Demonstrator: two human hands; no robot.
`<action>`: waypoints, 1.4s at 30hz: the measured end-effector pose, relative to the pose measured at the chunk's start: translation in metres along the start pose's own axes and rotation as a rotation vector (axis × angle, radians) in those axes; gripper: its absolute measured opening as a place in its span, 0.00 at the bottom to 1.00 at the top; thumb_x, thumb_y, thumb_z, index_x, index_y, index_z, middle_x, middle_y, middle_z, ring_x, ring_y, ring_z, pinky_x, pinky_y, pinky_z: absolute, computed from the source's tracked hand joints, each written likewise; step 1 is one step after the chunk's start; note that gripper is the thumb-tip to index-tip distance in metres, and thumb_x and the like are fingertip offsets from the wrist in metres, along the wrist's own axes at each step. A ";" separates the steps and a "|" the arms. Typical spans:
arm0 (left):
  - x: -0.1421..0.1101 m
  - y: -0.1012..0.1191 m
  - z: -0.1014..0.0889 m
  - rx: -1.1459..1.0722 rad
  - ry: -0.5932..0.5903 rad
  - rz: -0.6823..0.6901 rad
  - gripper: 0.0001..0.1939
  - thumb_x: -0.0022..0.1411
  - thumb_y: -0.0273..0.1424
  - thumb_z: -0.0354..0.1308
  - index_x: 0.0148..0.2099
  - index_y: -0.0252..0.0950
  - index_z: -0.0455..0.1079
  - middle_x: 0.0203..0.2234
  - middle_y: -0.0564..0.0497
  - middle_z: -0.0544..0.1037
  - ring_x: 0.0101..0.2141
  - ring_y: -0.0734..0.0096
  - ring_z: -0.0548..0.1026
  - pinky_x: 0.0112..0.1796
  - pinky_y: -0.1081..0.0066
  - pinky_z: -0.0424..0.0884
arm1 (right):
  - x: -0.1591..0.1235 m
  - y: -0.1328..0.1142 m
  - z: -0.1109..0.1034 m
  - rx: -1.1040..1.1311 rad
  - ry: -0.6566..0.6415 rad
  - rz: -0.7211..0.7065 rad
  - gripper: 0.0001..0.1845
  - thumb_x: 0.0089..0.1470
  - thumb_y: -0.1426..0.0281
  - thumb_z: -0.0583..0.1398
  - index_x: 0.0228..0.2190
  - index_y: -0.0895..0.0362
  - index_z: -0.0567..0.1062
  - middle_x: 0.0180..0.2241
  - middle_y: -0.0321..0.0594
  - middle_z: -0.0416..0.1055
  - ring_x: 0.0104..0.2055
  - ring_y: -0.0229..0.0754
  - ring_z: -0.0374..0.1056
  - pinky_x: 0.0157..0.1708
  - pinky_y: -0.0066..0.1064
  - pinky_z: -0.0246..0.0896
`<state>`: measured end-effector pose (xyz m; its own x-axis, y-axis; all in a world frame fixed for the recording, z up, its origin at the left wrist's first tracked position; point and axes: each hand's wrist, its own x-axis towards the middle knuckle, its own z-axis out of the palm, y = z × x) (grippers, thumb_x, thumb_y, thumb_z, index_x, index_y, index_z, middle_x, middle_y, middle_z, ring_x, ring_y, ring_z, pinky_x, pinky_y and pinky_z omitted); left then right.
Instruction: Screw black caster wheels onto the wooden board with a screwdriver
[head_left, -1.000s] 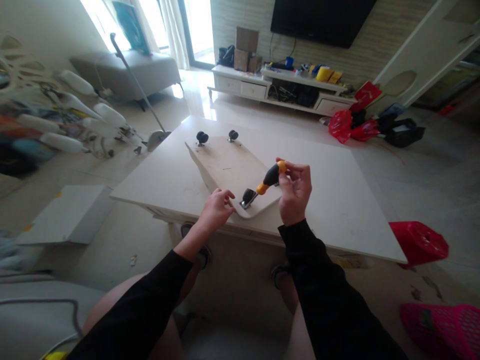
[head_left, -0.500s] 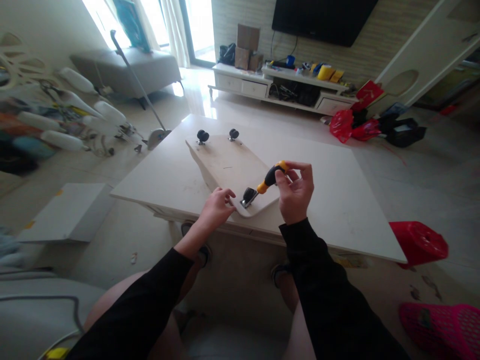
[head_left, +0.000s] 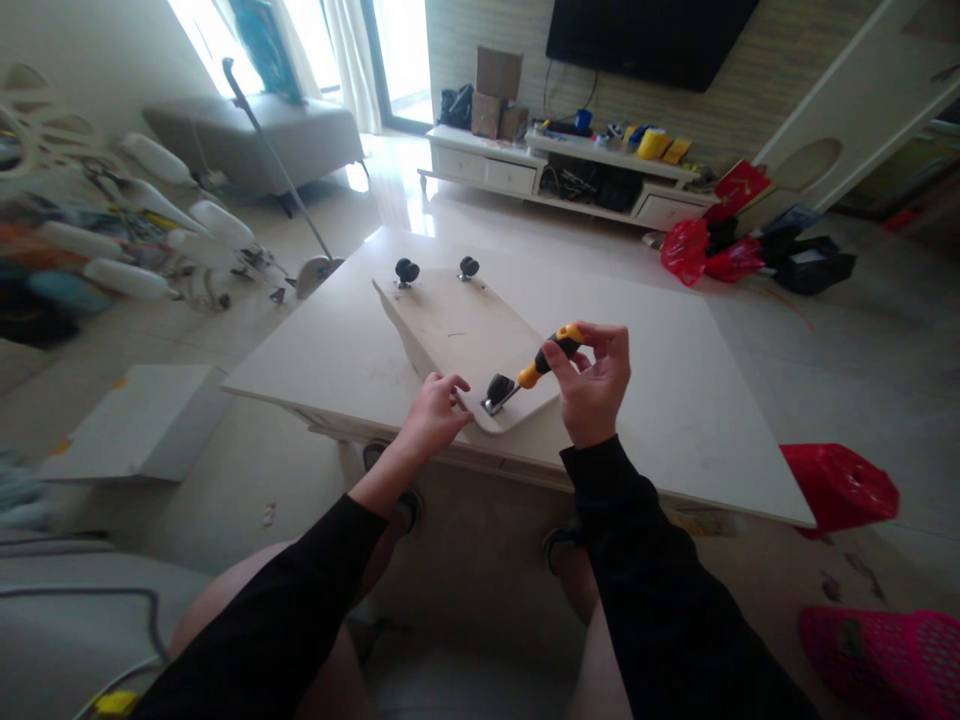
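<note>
A pale board (head_left: pixel 472 320) lies across the table, its near corner close to the table's front edge. My left hand (head_left: pixel 436 412) grips the board's near left edge between thumb and fingers. In my right hand (head_left: pixel 598 385) is a yellow and black screwdriver (head_left: pixel 541 362), pinched by the handle and slanting down to the left. Its shaft reaches the metal plate of the near caster (head_left: pixel 499 391), a black wheel at the board's corner; the tip's exact seat is too small to make out. Two more black casters (head_left: pixel 406 272) (head_left: pixel 469 267) stand at the board's far end.
The white table (head_left: pixel 652 400) extends to both sides of the board. A red stool (head_left: pixel 844 485) stands by its right corner, and a pink basket (head_left: pixel 885 655) lies lower right. A white box (head_left: pixel 142 420) sits on the floor at left. A TV cabinet (head_left: pixel 480 168) lines the far wall.
The screwdriver's handle has turned and shifted slightly to the right in my right hand's fingers. My left hand stays at the same edge of the board.
</note>
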<state>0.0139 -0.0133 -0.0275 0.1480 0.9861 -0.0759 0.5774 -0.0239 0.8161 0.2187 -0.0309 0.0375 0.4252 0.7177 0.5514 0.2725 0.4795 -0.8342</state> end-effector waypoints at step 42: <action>0.011 0.017 0.003 0.302 -0.150 0.376 0.32 0.66 0.24 0.56 0.69 0.51 0.66 0.70 0.46 0.67 0.68 0.48 0.63 0.62 0.43 0.62 | -0.003 -0.004 -0.015 -0.027 0.030 -0.088 0.25 0.54 0.69 0.69 0.51 0.41 0.72 0.53 0.34 0.75 0.45 0.39 0.75 0.31 0.27 0.75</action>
<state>0.0274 -0.0037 -0.0163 0.4913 0.8661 0.0924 0.6651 -0.4415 0.6022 0.2291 -0.0424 0.0394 0.4238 0.6576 0.6228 0.3330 0.5263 -0.7823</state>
